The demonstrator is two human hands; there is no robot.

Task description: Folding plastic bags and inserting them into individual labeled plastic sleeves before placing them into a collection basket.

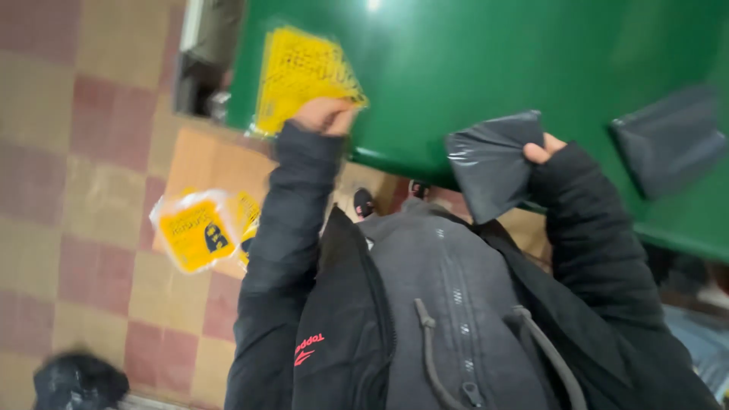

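Observation:
My left hand (325, 115) is closed on a yellow printed packet in clear plastic (300, 76), held up over the near edge of a green table (486, 53). My right hand (541, 150) grips a dark grey plastic mailer bag (490, 163), lifted in front of the table edge. Both arms are in dark sleeves, and the picture is blurred by motion.
Another grey mailer bag (668, 140) lies on the green table at the right. Several yellow packets (201, 231) lie on a brown cardboard sheet (205, 163) on the checkered tile floor. A dark bag (76, 380) sits at the bottom left.

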